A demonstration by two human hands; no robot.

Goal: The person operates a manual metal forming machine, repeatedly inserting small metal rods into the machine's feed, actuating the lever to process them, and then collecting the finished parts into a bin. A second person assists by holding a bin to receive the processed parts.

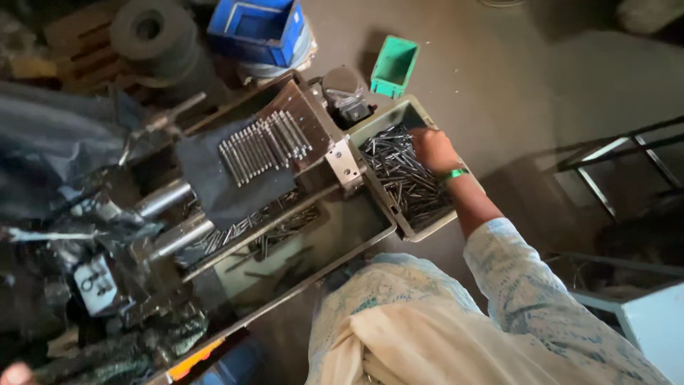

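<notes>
My right hand (432,150) reaches into a grey bin (427,227) full of thin metal rods (402,178), just right of a machine. Its fingers curl down into the far end of the pile, and the back of the hand hides whether they grip any rods. A green band sits on that wrist. A row of similar rods (263,146) lies side by side on a dark cloth on the machine's sloped tray. More loose rods (274,232) lie in the trough below. A sliver of skin at the bottom left corner (11,373) may be my left hand.
A small green bin (394,65) and a blue crate (258,30) stand on the floor beyond the machine. Dark round discs (151,30) are stacked at the back left. A metal frame (620,160) stands at the right. A pale box corner (652,321) is at the lower right.
</notes>
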